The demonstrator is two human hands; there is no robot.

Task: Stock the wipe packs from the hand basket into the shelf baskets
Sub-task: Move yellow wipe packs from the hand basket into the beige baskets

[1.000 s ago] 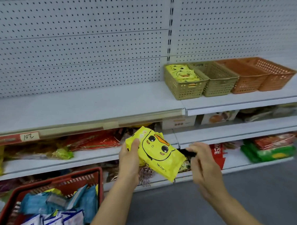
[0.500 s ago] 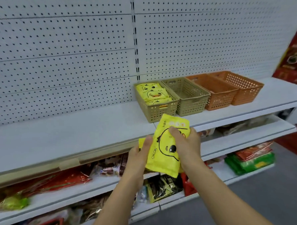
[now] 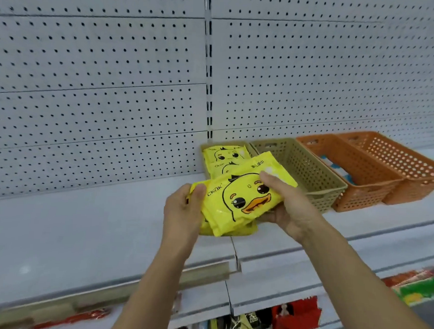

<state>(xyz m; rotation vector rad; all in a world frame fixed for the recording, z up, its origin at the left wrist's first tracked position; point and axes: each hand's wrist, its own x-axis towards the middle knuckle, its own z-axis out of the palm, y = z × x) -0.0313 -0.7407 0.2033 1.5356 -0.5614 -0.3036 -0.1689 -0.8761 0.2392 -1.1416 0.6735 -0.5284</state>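
Row on white shelf [image 3: 84,223]: leftmost olive basket [image 3: 228,142] with yellow duck packs [image 3: 223,156] stacked inside; second olive basket [image 3: 306,172]; near orange basket [image 3: 366,195] with blue-and-white packs [image 3: 335,167]; far orange basket [image 3: 409,187]. In front, yellow wipe pack [image 3: 239,200] printed "ckak", gripped at opposite ends by left hand [image 3: 184,210] and right hand [image 3: 288,204].

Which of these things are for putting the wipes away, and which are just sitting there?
For the job: yellow duck wipe pack, gripped by left hand and right hand; stocked duck packs in the left khaki basket; empty khaki basket; nearer orange basket; farther orange basket.
Just sitting there: red packets and green packs on lower shelves; pegboard wall.
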